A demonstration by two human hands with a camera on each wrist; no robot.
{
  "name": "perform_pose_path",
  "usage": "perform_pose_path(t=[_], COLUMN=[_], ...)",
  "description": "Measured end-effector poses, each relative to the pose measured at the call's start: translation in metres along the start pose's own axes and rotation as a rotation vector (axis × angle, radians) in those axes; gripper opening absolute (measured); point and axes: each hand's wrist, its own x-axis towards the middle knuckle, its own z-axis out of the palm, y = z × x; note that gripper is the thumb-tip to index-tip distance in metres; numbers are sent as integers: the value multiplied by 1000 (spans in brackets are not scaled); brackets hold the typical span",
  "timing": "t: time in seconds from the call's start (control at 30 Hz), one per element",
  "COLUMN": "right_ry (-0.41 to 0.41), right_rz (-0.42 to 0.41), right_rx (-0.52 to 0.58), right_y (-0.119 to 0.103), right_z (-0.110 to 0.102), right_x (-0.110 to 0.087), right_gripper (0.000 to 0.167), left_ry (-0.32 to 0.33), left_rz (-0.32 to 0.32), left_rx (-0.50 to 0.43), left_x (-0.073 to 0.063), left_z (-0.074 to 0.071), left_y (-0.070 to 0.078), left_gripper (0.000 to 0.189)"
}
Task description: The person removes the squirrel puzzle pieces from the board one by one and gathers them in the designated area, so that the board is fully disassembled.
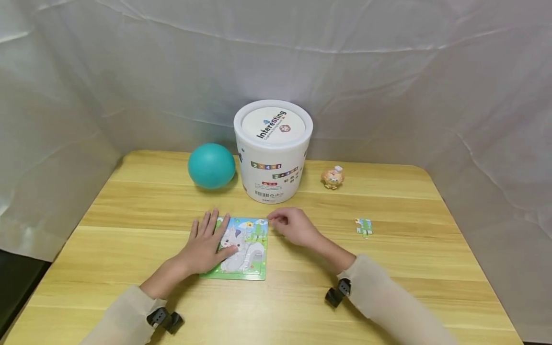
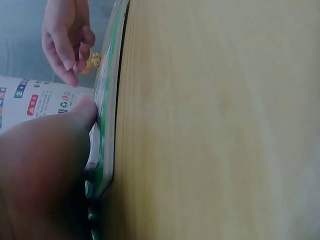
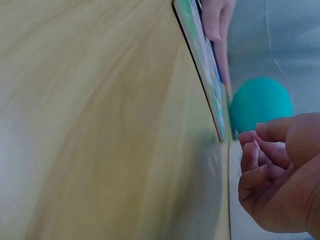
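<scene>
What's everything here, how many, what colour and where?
Table: one, yellowish, across the foreground
Puzzle: one, multicoloured, on the table, left of centre
Loose puzzle patch: one, multicoloured, table's right side; piece count unclear
Tub: one, white, at the back
Ball: one, teal, left of the tub
Figurine: one, orange, right of the tub
Cloth backdrop: count unclear, grey, behind
Sleeves: two, beige, picture's bottom edge
Wrist cameras: two, black, by the sleeves
Left hand: one, bare, on the puzzle
Right hand: one, bare, at the puzzle's corner
</scene>
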Motion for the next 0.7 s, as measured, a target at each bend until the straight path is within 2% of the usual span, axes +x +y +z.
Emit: perform_pose_path(t=[0.07, 0.3, 0.7], right_ry=[3, 27, 38], right_rz=[-9, -2, 50], right_rx=[-17, -46, -102], right_y=[-2, -6, -17], right_z=[8, 32, 44], right_x=[4, 13, 17], right_gripper=[17, 14, 8], left_ry=[-12, -25, -26], left_rz=[-9, -4, -4], left_rx=[28, 16, 24], left_x=[1, 2, 2], left_z=[4, 5, 5], left_y=[-3, -5, -5], left_gripper=[90, 89, 86])
